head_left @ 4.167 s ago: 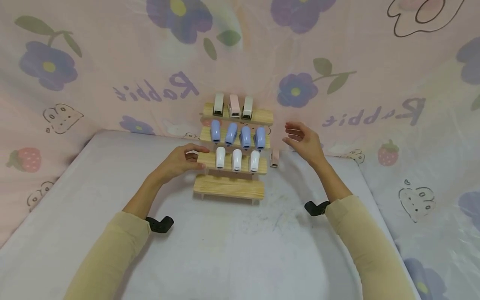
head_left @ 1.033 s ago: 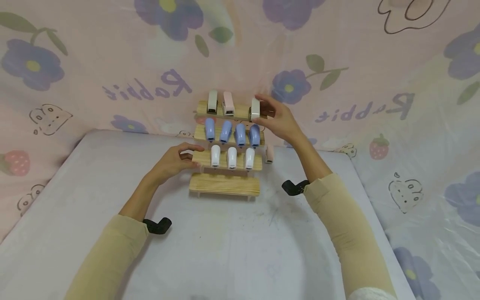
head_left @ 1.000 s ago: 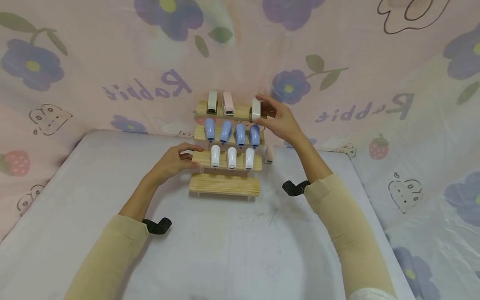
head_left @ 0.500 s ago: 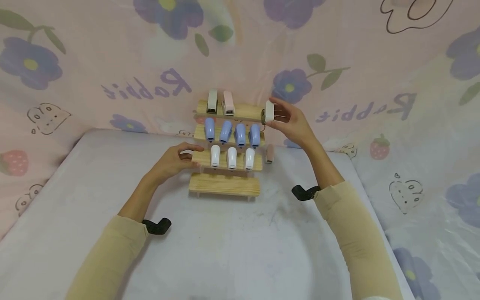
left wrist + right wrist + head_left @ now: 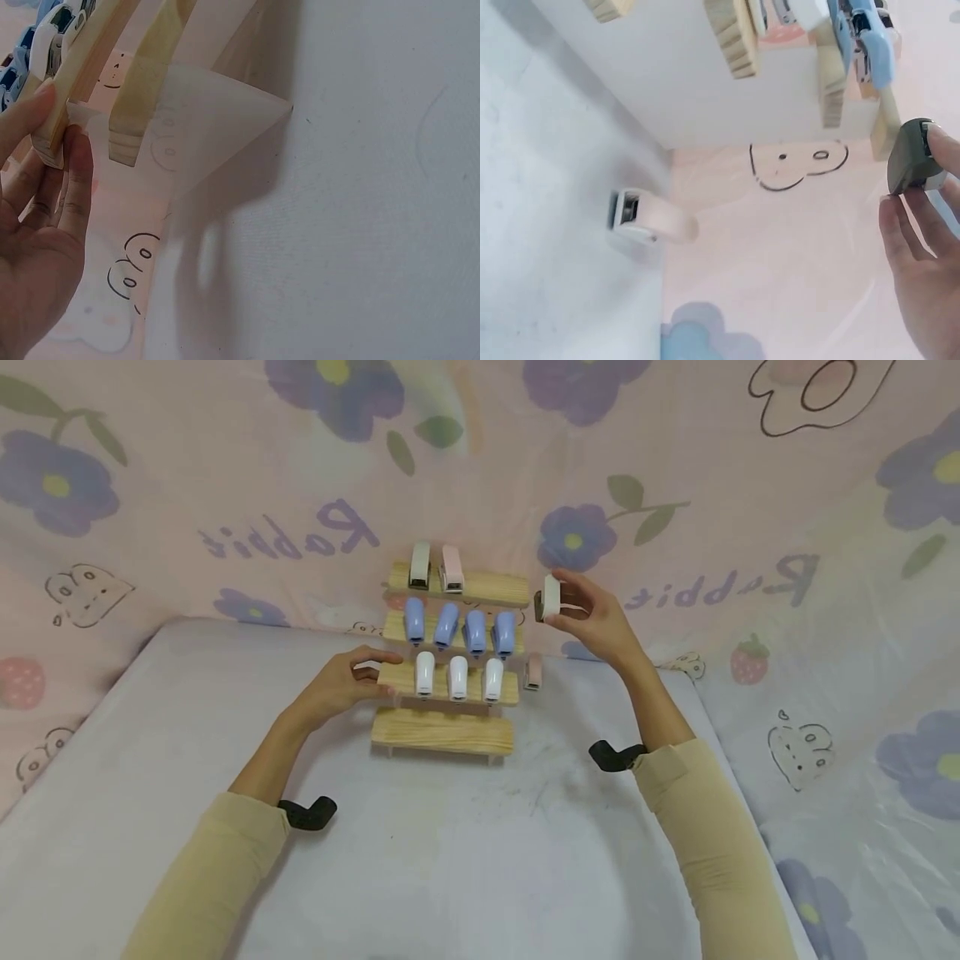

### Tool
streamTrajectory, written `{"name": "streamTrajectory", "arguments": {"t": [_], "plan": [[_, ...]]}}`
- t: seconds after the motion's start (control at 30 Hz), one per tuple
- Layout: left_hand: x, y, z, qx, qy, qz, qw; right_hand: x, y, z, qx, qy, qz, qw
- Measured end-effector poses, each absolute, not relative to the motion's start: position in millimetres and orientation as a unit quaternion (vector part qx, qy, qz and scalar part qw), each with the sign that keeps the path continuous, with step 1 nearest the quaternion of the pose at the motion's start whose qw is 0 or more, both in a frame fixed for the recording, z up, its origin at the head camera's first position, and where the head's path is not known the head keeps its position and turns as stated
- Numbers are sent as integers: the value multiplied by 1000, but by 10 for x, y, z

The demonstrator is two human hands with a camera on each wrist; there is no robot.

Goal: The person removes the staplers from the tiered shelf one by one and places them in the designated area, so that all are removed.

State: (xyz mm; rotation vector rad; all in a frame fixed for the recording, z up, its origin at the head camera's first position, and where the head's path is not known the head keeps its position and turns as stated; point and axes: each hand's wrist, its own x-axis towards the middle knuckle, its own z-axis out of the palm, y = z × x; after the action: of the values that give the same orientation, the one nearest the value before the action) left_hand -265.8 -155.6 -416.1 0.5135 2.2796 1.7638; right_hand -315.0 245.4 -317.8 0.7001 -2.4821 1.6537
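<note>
In the head view my right hand [image 5: 600, 618] pinches a pale stapler [image 5: 551, 597] in the air, just right of the top shelf. The right wrist view shows this stapler [image 5: 910, 156] between thumb and fingertips, its dark grey-green side visible. My left hand [image 5: 339, 685] grips the left end of the stepped wooden rack [image 5: 395, 677], at the second tier from the bottom. In the left wrist view the thumb of that hand [image 5: 45, 232] lies above the board and the fingers below it. The top tier bears a grey-green stapler [image 5: 419, 565] and a pink stapler [image 5: 452, 568].
Several blue staplers [image 5: 475, 631] stand on the second tier from the top, and three white staplers [image 5: 458, 677] on the tier below. The bottom tier [image 5: 442, 732] shows bare wood. A pink stapler [image 5: 533, 671] stands on the table [image 5: 465, 860] beside the rack. Behind hangs a patterned curtain [image 5: 480, 468].
My right hand has taken the right-hand pale stapler from the top tier and moved it rightward, off the shelf's end. The left hand keeps its grip on the rack.
</note>
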Motion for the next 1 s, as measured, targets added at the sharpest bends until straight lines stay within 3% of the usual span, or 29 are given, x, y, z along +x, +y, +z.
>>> {"name": "streamTrajectory", "arguments": {"t": [0.53, 1.0], "plan": [[-2621, -1537, -4175, 162, 761, 618, 118, -3078, 2587, -3437, 189, -825, 532, -11], [-2657, -1560, -4140, 157, 768, 608, 123, -2990, 2655, -3582, 188, -833, 520, -20]]}}
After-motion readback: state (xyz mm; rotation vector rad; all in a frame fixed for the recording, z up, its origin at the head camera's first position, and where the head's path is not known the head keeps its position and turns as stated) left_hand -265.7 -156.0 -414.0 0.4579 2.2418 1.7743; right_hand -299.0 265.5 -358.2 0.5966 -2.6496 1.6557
